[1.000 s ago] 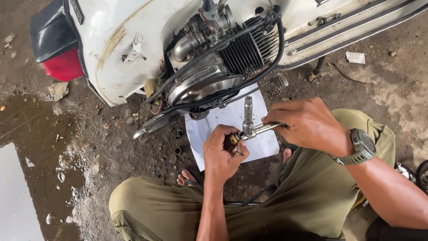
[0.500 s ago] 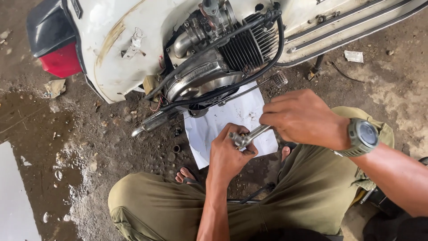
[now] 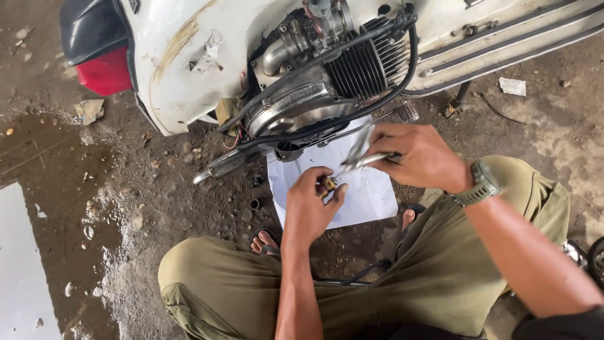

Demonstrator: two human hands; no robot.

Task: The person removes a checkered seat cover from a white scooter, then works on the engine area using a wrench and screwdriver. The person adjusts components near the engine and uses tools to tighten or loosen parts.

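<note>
Wet dirt floor [image 3: 126,208] beneath scooter [image 3: 251,56]; white sheet [image 3: 371,189] under both hands

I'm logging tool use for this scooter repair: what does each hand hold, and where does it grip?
The left hand pinches a small brass-coloured part at its fingertips. The right hand grips a blurred silver metal tool by its handle end.

The dirt floor [image 3: 126,189] is damp and gritty. On it lie a white sheet [image 3: 371,195], paper scraps [image 3: 513,85] and a scooter [image 3: 251,56].
</note>
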